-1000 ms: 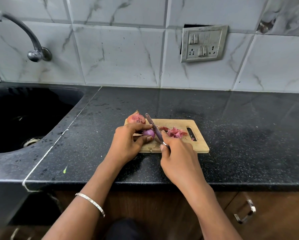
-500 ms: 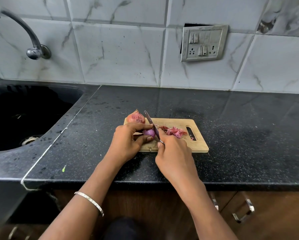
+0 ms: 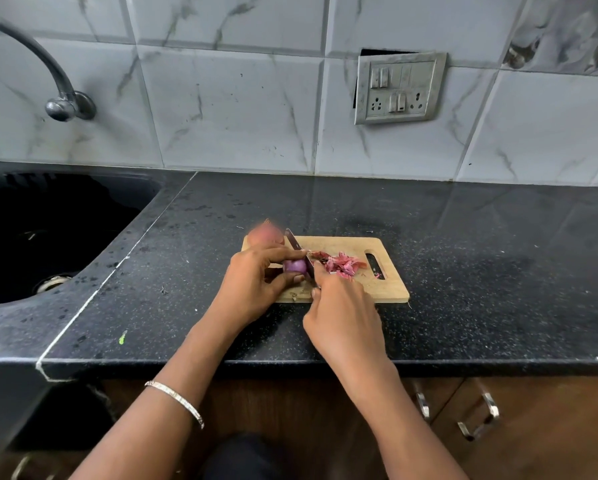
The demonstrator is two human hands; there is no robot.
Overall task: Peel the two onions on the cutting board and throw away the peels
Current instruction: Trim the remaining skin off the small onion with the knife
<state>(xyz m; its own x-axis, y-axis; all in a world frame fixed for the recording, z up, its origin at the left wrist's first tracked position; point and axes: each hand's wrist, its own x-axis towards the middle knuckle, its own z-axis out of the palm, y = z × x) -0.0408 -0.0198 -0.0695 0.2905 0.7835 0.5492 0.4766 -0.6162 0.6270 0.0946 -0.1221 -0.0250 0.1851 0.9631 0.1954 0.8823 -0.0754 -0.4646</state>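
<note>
The fingers (image 3: 278, 252) of the left hand (image 3: 256, 282) are curled over the top of the onion (image 3: 295, 266), with the thumb underneath, pinching it just above the near left part of the cutting board (image 3: 391, 289). The right hand (image 3: 342, 313) has its fingers wrapped round the handle of the knife (image 3: 295, 241); the handle itself is hidden under the hand.

In the head view, the one change over the last second is on the right side. The right hand has slid left, and the blade, which stood slightly apart from the onion, now lies against its right side, pointing away from the person. The left hand has barely moved.

The pile of peels (image 3: 339, 263) in the middle of the board looks the same as before, so nothing new has come off yet. The second onion (image 3: 264, 235) sits in its dry skin at the far left corner of the board, blurred.

The blade closing in suggests another cut or strip on the first onion, which already shows smooth purple flesh. By my reckoning the task is under halfway: one onion is nearly bare, one is untouched, and the peels are still on the board on the desk (image 3: 464, 254).
</note>
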